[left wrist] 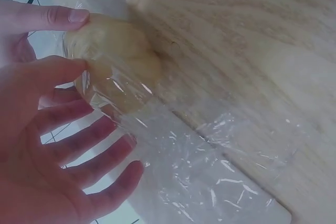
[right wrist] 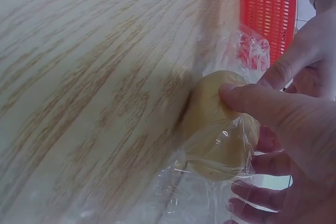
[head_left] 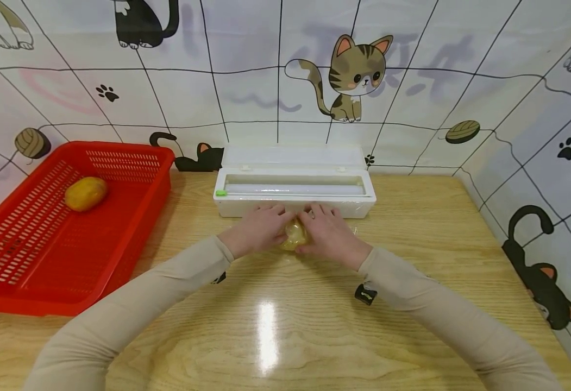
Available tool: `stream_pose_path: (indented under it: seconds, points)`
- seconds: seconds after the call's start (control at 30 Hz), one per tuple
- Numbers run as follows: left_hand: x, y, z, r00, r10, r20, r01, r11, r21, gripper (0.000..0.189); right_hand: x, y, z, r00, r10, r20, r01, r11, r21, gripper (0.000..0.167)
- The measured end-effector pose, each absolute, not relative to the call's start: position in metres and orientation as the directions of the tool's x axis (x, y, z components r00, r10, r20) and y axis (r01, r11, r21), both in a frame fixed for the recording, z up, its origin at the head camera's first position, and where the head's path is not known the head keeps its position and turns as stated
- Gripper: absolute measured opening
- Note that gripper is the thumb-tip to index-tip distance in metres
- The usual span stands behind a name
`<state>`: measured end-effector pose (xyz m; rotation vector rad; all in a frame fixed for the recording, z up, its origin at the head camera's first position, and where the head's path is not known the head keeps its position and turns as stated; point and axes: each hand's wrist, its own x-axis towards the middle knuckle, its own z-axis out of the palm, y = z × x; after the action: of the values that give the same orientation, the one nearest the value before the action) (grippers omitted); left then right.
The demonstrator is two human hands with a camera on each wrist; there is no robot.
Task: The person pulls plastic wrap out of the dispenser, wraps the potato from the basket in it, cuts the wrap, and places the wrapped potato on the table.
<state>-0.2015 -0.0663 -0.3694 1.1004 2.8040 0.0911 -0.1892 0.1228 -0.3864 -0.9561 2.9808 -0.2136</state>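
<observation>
A roundish yellow potato (head_left: 295, 234) with clear cling film (right wrist: 220, 142) over it rests on the table, close before the white film dispenser (head_left: 295, 208). My left hand (head_left: 259, 230) holds the potato's left side, its thumb near the top and the other fingers spread along the film behind. From the right, my right hand (head_left: 331, 234) grips it; in the right wrist view its thumb (right wrist: 239, 97) presses on the bare-looking top, with the fingers curved round the far side. Loose, crinkled film spreads beside the potato in the left wrist view, partly over the dispenser's front.
The dispenser's lid (head_left: 292, 156) stands raised against the cat-patterned backdrop (head_left: 246, 98); a film roll (head_left: 295, 189) and a green slider (head_left: 221, 193) show inside. On the left, a red basket (head_left: 140, 239) holds another yellow potato (head_left: 86, 194). Wooden table (head_left: 324, 336) extends in front.
</observation>
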Motion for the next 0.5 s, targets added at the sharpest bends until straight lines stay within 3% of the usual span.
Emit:
stream_pose_path:
  seconds: [0.23, 0.5]
  points:
    - [-0.2009, -0.0697, -0.3696, -0.719, 0.689, -0.087, 0.685, 0.724, 0.075, 0.043, -0.1883, 0.123, -0.3857, -0.805, -0.591, 0.054, -0.592, 0.797, -0.121, 0.074]
    - [-0.1999, -0.071, -0.3697, -0.715, 0.695, -0.075, 0.692, 0.719, 0.063, 0.039, -0.1862, 0.128, -0.3799, -0.802, -0.596, 0.051, -0.593, 0.781, -0.198, 0.075]
